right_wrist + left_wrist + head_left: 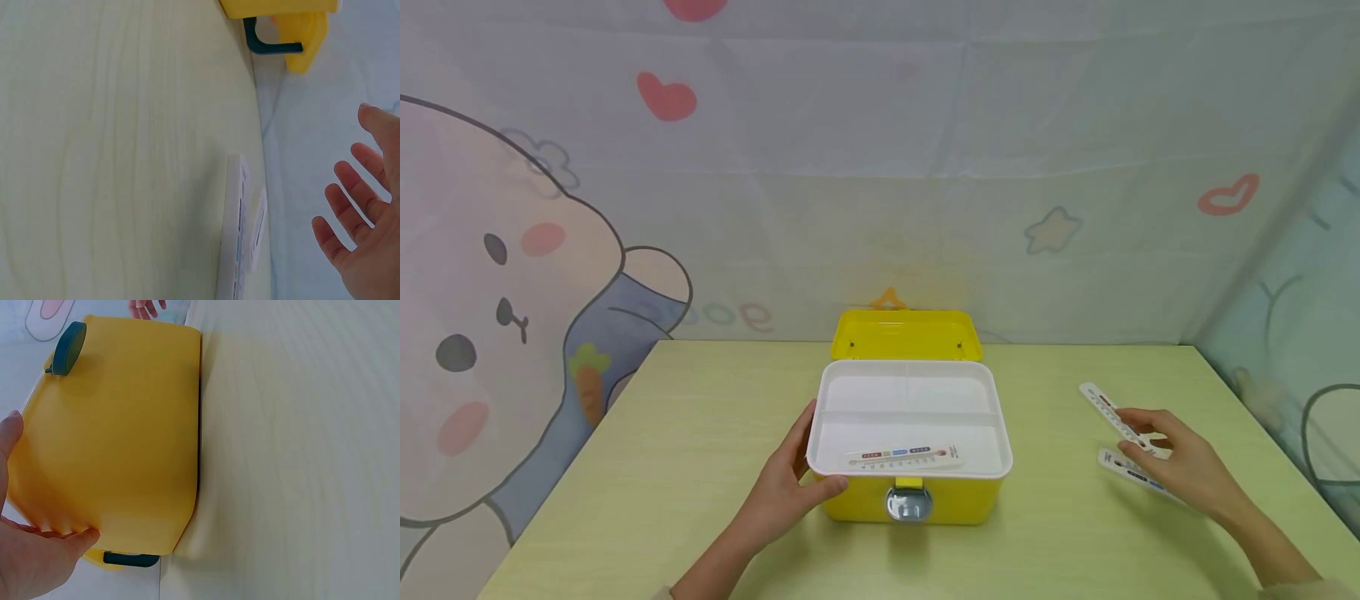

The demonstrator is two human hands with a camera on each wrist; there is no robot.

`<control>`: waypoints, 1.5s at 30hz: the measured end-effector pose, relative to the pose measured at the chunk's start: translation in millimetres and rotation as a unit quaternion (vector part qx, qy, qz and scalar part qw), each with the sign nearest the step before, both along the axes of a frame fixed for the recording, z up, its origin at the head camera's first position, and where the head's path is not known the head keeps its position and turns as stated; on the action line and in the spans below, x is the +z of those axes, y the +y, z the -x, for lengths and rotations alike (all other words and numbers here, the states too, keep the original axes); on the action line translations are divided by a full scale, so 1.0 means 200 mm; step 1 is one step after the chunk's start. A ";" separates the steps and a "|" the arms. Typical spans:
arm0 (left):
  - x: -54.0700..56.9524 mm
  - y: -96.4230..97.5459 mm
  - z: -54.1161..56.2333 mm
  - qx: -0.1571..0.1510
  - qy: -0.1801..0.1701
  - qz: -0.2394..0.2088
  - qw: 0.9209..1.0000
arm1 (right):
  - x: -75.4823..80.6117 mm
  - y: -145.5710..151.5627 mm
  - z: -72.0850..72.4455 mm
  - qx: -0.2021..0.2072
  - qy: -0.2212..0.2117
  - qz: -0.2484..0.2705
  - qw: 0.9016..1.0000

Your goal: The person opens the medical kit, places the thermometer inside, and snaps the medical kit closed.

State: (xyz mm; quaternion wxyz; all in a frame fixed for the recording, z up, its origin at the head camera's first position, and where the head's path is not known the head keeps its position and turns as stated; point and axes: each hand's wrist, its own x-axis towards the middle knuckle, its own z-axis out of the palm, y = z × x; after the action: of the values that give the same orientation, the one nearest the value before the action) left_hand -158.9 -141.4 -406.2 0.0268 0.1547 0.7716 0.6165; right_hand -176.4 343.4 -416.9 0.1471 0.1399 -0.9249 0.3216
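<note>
A yellow storage box [850, 502] with a raised lid [906, 335] stands in the middle of the table, a white divided tray [910, 392] in its top. One flat white thermometer [904, 457], printed with a scale and coloured bars, lies in the tray's front compartment. My left hand [782, 492] holds the box at its left front corner, thumb on the front and fingers along the side. Over at the right, my right hand [1183, 462] hovers above two similar thermometers, the farther [1101, 402] and the nearer [1123, 465]. Its fingers are loosely bent and empty in the right wrist view.
The pale wood-grain table [1045, 550] ends at a cartoon-printed cloth [865, 208] hanging behind. Cloth also hangs along the right edge. A round metallic latch [909, 503] sits on the box front, and a dark handle [275, 47] shows near its lid.
</note>
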 end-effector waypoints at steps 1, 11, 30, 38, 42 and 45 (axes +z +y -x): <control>0.00 0.00 0.00 0.001 -0.001 0.001 1.000 | -0.01 0.01 0.00 -0.004 -0.001 -0.002 1.000; 0.01 0.00 -0.01 0.000 -0.003 0.001 1.000 | -0.06 0.09 -0.03 -0.025 -0.026 -0.015 0.999; 0.01 0.00 -0.01 -0.003 0.002 -0.001 1.000 | -0.15 0.21 -0.07 -0.061 -0.066 -0.065 0.994; 0.01 0.00 -0.01 -0.003 0.000 -0.002 1.000 | -0.19 0.25 -0.08 -0.060 -0.081 -0.079 0.992; 0.01 0.00 -0.01 -0.001 -0.002 -0.001 1.000 | -0.20 0.26 -0.08 -0.057 -0.092 -0.076 0.991; 0.00 0.00 0.00 -0.002 0.000 -0.001 1.000 | -0.21 0.26 -0.09 -0.056 -0.089 -0.073 0.992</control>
State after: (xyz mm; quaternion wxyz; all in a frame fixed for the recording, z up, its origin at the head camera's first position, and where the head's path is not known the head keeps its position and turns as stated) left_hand -158.4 -141.6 -405.3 0.0277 0.1559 0.7708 0.6171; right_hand -159.4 395.9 -459.3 0.0710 0.0691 -0.9616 0.2560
